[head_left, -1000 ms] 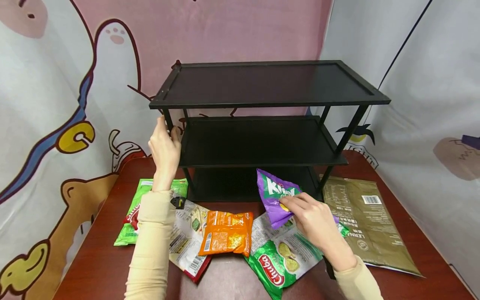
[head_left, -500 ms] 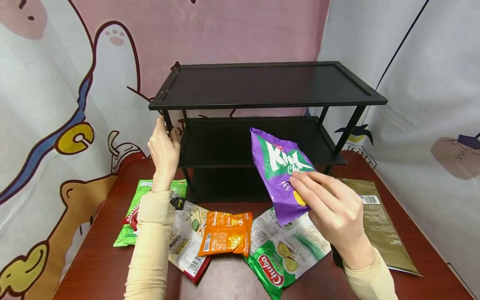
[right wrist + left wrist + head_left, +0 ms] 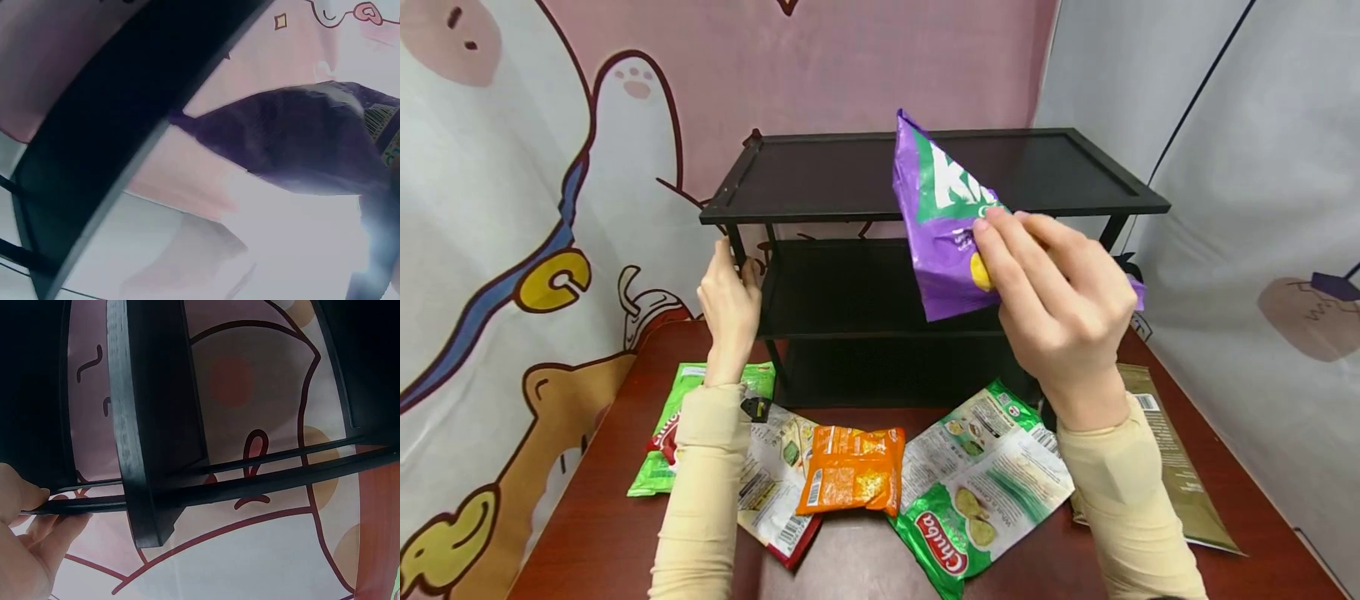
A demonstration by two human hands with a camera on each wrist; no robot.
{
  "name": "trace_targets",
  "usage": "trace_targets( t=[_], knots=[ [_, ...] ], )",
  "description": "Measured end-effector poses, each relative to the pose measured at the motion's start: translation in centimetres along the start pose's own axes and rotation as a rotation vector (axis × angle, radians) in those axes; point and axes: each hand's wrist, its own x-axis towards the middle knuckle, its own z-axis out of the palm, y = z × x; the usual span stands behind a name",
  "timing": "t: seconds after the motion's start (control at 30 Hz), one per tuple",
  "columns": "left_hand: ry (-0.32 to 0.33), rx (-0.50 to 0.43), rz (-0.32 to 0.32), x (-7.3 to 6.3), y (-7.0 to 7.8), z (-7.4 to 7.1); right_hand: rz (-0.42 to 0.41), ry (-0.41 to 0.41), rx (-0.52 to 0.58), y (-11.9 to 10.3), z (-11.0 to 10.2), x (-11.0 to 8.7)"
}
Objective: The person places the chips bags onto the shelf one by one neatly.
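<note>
The right hand (image 3: 1060, 308) was raised in front of the black three-tier metal shelf rack (image 3: 925, 179), its fingers and thumb pinching the lower part of a purple foil snack bag with green and white lettering (image 3: 942, 218). The bag stood up and to the left from the fingertips, tilted, its top corner level with the rack's top tier and in front of it; whether it touched the tier could not be told. In the right wrist view the bag (image 3: 300, 140) showed as a dark purple shape beside the rack's black edge.

The left hand (image 3: 728, 300) was curled round the rack's front left post, at the level of the middle tier; the left wrist view showed its fingers (image 3: 28, 519) against a thin black bar.

Below both hands lay the dark red wooden worktop (image 3: 587, 533). Under the right forearm lay a green and white crisp packet (image 3: 977, 492) and an olive-brown flat pouch (image 3: 1180, 483); between the arms an orange snack packet (image 3: 852, 477); beneath the left sleeve a white and red packet (image 3: 775, 492) and a light green packet (image 3: 662, 442). Cartoon-printed fabric backdrops (image 3: 512, 208) enclosed the space behind and to both sides.
</note>
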Motion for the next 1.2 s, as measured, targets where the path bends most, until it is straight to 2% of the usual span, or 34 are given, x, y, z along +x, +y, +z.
trace_targets(
  t=[0.3,0.47,0.7,0.87,0.93,1.07,1.2],
  knots=[
    [0.007,-0.001,-0.008,-0.1,0.0,0.1,-0.020,0.026,-0.025,0.5,2.1,3.4],
    [0.010,0.002,-0.004,0.0,0.0,0.0,-0.112,-0.031,-0.049,0.5,3.9,4.2],
    [-0.002,0.002,-0.012,0.0,0.1,0.0,-0.224,-0.215,-0.077,0.7,6.9,2.7],
    [0.006,-0.001,-0.006,-0.1,0.0,0.1,-0.280,-0.413,-0.065,0.2,8.0,1.8],
    [0.006,0.000,-0.004,-0.1,0.0,0.0,-0.259,-0.506,-0.036,-0.1,8.2,1.8],
    [-0.002,0.004,-0.006,0.0,0.1,-0.1,-0.146,-0.652,0.049,-0.8,8.8,2.1],
    [-0.001,0.009,-0.010,0.1,0.0,-0.1,-0.071,-0.795,0.090,-1.3,9.7,2.4]
  ],
)
